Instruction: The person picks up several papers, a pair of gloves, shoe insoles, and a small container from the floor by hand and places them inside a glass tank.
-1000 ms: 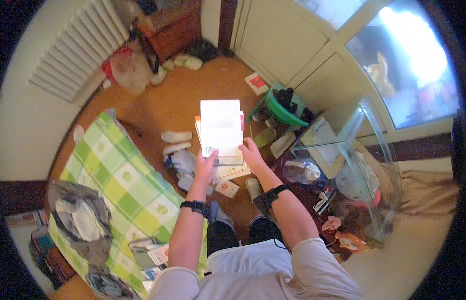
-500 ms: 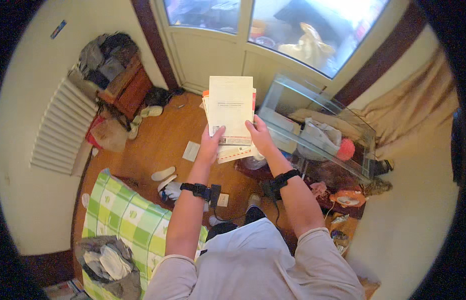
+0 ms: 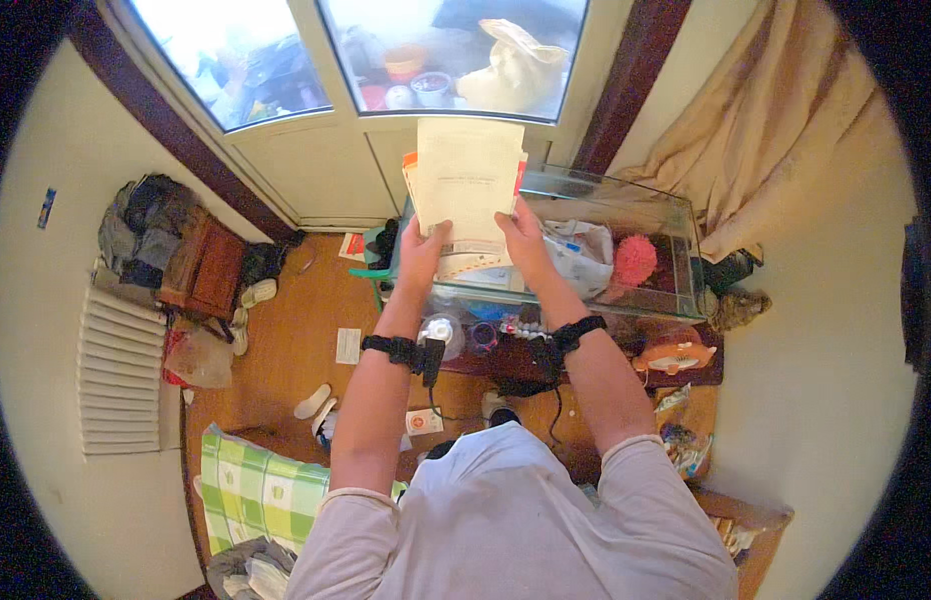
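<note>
Between both hands, in front of me, is a small stack of papers or booklets (image 3: 470, 175). A pale printed sheet lies on top, and orange and red edges stick out from beneath it at the sides. My left hand (image 3: 422, 254) grips the lower left corner, thumb on top. At the lower right edge my right hand (image 3: 524, 242) pinches the stack the same way. The fingers under the stack are hidden. Black straps with small boxes and cables circle both forearms.
Beyond the stack stands a glass tank (image 3: 693, 265) containing a white plastic bag (image 3: 584, 262) and a pink fluffy ball (image 3: 635, 260). An orange fan-like object (image 3: 676, 357) is at the right. Shoes (image 3: 312, 402) and papers (image 3: 349, 346) lie on the wooden floor, left of a green checked cloth (image 3: 271, 495).
My view and body have turned to the right, bringing the tank behind the stack. Both hands still hold the stack, its top sheet now slightly tilted.
</note>
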The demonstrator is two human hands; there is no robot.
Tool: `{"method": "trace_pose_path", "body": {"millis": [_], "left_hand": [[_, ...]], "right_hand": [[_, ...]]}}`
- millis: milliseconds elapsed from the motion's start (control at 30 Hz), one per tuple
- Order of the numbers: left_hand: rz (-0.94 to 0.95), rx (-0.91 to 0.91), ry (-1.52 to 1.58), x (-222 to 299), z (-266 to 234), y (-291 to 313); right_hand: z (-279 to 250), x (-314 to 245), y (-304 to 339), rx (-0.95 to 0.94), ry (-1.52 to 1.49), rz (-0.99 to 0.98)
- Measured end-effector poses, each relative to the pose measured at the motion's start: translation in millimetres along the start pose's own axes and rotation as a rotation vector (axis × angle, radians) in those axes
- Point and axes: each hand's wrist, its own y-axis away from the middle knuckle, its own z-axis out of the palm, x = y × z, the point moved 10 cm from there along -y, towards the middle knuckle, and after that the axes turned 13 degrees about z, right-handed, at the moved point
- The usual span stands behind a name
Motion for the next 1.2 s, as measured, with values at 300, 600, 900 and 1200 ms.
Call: {"method": "trace_pose_path", "body": {"millis": [300,600,900,1200], "left_hand": [[-0.151,-0.099,-0.021,-67.8,22.2,12.4],[-0.143,-0.169,-0.018,-81.0,30.2,22.9],[-0.113,-0.121,-0.12,-73.0,36.2,21.3],[-0.121,-0.056,-0.136,-73.2,44.4,12.5]], "right_hand": [[-59.6,85.2,14.8,0.202,0.083,0.195],[-65.9,90.4,28.4,0.281,0.013,0.141],[-72.1,91.0,24.7,0.277,0.064,0.201],[-85.2,95.4,-0.1,0.303,0.131,0.256]]}}
